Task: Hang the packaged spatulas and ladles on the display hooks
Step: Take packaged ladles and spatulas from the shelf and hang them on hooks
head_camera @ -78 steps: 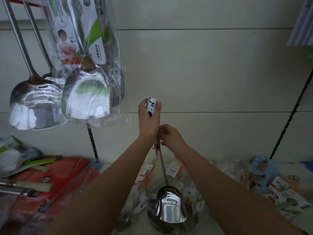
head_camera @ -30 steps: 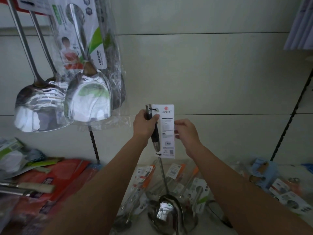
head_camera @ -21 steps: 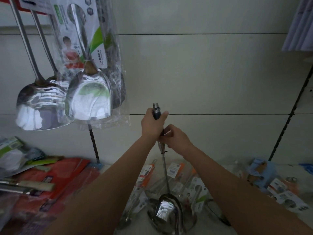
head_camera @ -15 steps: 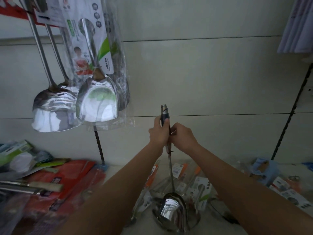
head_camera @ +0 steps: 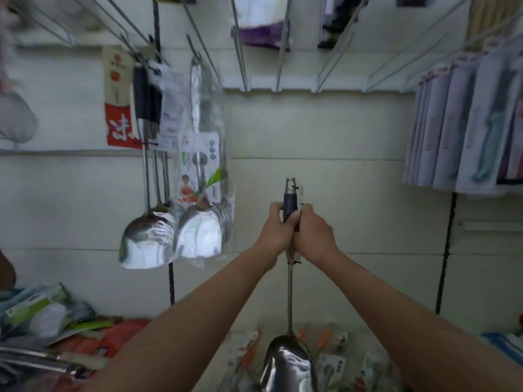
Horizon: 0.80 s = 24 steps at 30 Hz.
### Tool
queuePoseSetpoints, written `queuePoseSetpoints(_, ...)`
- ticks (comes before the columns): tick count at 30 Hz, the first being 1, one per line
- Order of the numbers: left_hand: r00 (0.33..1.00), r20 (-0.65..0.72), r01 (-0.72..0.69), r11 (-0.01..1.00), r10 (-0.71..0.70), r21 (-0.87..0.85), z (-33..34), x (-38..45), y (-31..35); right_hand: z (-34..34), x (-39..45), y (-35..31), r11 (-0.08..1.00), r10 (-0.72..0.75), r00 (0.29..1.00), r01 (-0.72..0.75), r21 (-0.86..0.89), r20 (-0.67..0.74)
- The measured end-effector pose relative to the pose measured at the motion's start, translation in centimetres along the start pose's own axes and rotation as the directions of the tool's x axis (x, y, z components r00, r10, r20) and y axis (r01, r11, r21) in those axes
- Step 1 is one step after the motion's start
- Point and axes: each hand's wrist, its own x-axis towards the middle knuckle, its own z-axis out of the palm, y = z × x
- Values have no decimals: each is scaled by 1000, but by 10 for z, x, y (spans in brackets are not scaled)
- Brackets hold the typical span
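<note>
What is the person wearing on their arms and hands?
Nothing that shows. Both forearms are bare right down to the bottom edge of the picture, with no sleeves in view. The left hand and right hand have no gloves, and no watch, bracelet or ring is visible.

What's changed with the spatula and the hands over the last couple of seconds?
The right hand let go of the label card and joined the left hand round the spatula handle. Spatula still upright, not yet on a display hook; hung spatulas unchanged.
</note>
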Motion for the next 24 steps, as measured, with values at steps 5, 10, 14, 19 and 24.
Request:
queuePoseSetpoints(5, 995, -89, -60, 997, 54, -58, -40, -13, 48, -27, 0, -64, 997, -52, 998, 53, 47, -34)
queuePoseSetpoints(10, 988, -120, -110, 985, 95, -130, -94, -26, 96, -43, -4, -133, 982, -189, 975, 189, -10, -117)
queuePoseSetpoints(14, 979, -158, -153, 979, 132, -133, -140, -30, 127, -45, 1, -187, 965, -262, 950, 263, -17, -168)
queuePoseSetpoints(19, 971, -224, -111, 989, 86, -99, -192, -23, 151, -31, 18, -248, 947, -322, 932, 315, -63, -167)
queuePoseSetpoints(24, 953, -298, -96, 989, 59, -113, -237, -4, 161, -18, 39, -290, 908, -414, 895, 418, -6, -165)
